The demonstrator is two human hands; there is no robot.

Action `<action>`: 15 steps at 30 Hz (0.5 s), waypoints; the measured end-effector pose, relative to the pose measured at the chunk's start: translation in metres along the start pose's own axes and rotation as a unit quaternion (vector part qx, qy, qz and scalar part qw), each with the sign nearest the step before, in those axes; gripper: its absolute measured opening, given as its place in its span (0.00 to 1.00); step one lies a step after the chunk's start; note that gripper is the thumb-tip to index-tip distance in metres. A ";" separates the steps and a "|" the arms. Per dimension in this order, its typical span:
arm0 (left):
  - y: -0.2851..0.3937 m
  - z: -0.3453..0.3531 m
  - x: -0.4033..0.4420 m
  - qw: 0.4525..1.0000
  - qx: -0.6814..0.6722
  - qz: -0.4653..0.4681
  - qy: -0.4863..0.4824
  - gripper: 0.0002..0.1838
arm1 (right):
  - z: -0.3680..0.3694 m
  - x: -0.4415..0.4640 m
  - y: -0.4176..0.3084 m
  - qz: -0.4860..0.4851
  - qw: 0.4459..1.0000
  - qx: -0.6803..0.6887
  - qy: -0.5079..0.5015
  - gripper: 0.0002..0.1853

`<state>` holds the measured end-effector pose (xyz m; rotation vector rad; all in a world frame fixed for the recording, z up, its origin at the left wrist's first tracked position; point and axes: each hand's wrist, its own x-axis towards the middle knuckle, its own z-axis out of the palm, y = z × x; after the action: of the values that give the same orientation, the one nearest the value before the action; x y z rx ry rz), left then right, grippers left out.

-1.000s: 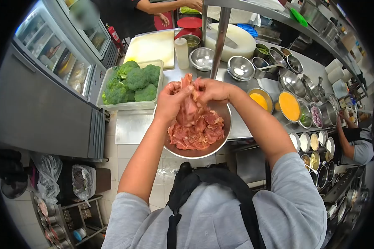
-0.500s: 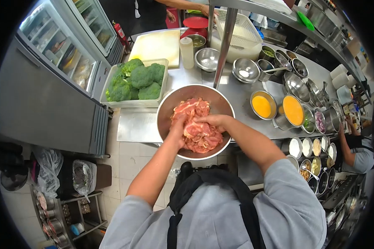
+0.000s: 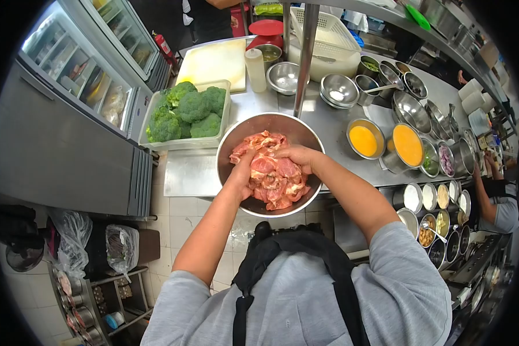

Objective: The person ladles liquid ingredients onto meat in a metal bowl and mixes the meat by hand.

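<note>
Raw meat (image 3: 274, 173) touches both hands (image 3: 243, 175) (image 3: 301, 157) in a bowl (image 3: 294, 129); whether partly hidden fingers pinch it, I can't tell.

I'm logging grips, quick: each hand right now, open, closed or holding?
Left hand: against the meat; whether it grips cannot be told.
Right hand: also against the meat; grip cannot be told.

Lighting bright, fairly even. Glass-door fridge (image 3: 78, 78) at 10 o'clock lit bluish-white inside. Steel counter (image 3: 328, 124): glare patch toward 1 o'clock. Fisheye bowing; black vignette at 3 and 9; detail near 3 soft.
</note>
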<state>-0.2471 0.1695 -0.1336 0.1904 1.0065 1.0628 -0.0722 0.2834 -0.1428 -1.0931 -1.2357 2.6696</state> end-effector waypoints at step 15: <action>-0.017 -0.022 0.006 0.974 0.104 0.011 0.199 0.07 | 0.012 -0.030 0.014 -0.269 0.617 -0.680 0.290 0.16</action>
<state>-0.2521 0.1586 -0.1595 0.1623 1.4826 1.0349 -0.0529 0.2576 -0.1286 -1.0493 -2.6930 0.4583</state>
